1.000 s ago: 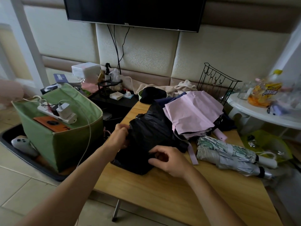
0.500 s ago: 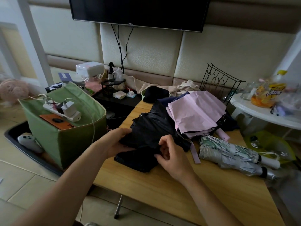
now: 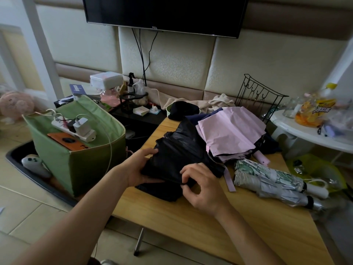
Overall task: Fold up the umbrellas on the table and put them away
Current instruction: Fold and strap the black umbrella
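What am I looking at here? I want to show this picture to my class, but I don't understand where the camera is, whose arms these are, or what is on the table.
There is no machine. The camera sits on a person's head and looks forward and down, so the two bare arms are that person's own. The left hand and right hand both grip a black umbrella, gathering its loose cloth over a wooden table. Beside it lies a pink umbrella, only partly folded, and two rolled-up umbrellas already closed. A green bag stands on the floor to the left, and a television hangs on the wall.
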Demonstrator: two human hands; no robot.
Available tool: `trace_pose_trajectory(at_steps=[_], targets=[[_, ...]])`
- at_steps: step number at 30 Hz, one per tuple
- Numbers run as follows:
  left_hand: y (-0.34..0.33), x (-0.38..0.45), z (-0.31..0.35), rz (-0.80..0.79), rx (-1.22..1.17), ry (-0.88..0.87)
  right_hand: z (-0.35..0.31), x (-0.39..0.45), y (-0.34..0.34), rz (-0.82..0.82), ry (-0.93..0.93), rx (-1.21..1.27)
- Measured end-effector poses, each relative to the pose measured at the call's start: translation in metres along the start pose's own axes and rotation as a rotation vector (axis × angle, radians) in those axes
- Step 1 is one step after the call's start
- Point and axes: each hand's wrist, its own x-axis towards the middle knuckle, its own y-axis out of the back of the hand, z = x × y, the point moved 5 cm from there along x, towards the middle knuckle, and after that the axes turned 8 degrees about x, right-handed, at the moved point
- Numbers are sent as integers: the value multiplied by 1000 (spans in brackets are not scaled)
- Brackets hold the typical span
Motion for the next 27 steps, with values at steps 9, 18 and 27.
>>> trace_pose_trajectory(at_steps=[9, 18, 27], targets=[[-6, 17, 9, 19, -39, -181, 7, -2, -15, -96, -40, -27], [3, 37, 12, 72, 213, -300, 19, -8, -27, -314, -133, 35], [-48, -12, 29, 359, 1526, -1031, 22, -4, -24, -354, -214, 119]])
